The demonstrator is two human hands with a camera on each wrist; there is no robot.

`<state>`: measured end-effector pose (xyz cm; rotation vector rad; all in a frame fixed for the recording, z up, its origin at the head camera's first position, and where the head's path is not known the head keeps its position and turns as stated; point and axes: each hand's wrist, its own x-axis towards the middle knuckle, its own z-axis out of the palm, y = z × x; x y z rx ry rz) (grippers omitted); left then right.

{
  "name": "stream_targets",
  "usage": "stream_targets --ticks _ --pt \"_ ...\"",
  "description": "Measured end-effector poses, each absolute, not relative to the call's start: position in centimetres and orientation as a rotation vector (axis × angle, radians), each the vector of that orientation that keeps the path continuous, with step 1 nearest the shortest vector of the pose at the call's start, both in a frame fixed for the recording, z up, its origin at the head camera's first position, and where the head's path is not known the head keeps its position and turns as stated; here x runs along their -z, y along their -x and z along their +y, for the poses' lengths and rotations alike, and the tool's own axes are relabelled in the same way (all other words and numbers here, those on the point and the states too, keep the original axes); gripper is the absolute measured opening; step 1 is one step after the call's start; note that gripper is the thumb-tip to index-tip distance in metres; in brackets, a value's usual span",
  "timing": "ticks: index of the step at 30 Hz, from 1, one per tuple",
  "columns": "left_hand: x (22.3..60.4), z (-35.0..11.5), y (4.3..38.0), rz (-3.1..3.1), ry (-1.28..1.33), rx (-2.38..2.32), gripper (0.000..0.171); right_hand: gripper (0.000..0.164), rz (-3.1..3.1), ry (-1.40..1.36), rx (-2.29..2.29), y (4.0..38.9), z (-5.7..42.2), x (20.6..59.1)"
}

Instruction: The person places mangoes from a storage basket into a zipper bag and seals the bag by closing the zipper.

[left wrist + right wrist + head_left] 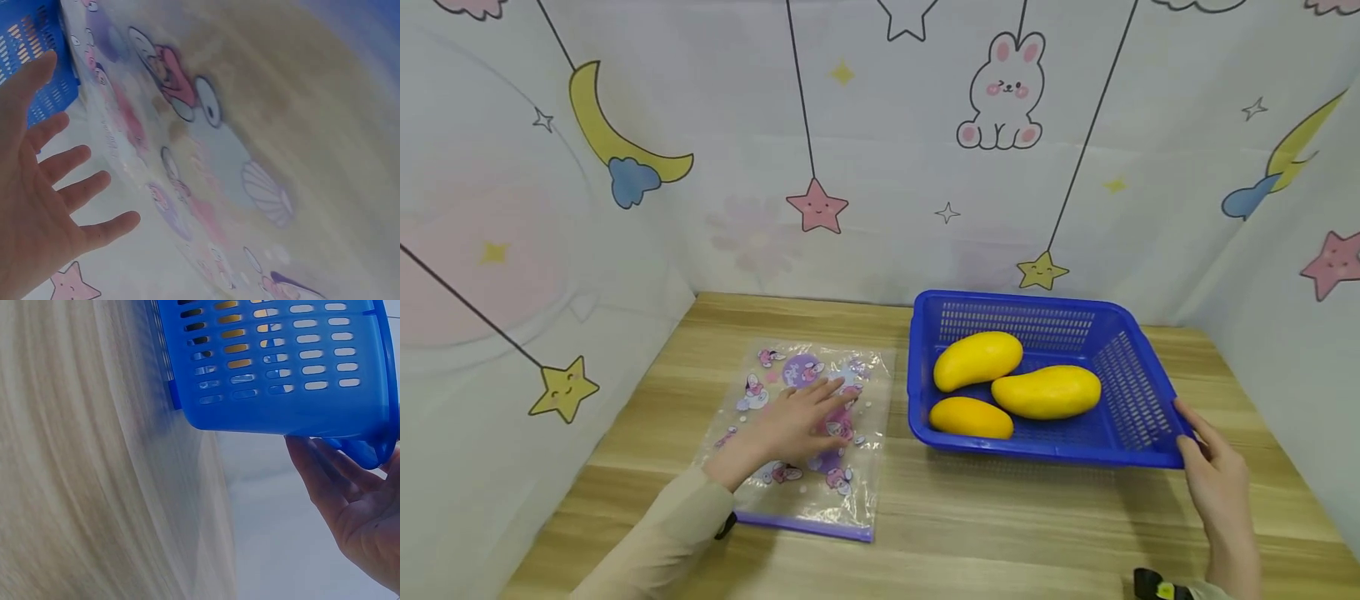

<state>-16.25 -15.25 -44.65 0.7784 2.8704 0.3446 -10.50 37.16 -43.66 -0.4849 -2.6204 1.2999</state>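
A clear zip bag (850, 517) with cartoon prints and a purple zip edge lies flat on the table at left. My left hand (793, 425) is over its middle, fingers straight and spread. In the left wrist view the left hand (56, 187) holds nothing, and a gap shows between its fingertips and the printed plastic. To the right stands a blue plastic basket (1037, 454) with slotted walls. My right hand (1221, 471) grips its front right corner by the rim, thumb on top and fingers under the rim in the right wrist view. Inside the basket lie three yellow mangoes (1047, 392).
The wooden table (1000, 533) runs back to a white curtain (880, 150) printed with stars, moons and a rabbit. The same cloth closes off the left and right sides. A strip of table separates the bag from the basket.
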Motion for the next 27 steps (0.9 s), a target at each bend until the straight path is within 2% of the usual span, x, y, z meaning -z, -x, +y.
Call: stream_targets --ticks 10,19,27 --pt "45.6 -16.5 16.9 2.786 -0.855 -0.282 0.073 0.048 -2.622 0.439 -1.316 10.2 37.3 43.9" --pt "45.6 -17.2 18.0 2.695 -0.997 -0.217 0.071 0.048 -2.576 0.567 -1.346 9.6 37.6 44.4" --pt "45.7 -17.8 18.4 2.661 -1.029 -0.17 0.08 0.048 -2.638 0.525 -1.317 10.2 37.8 43.9"
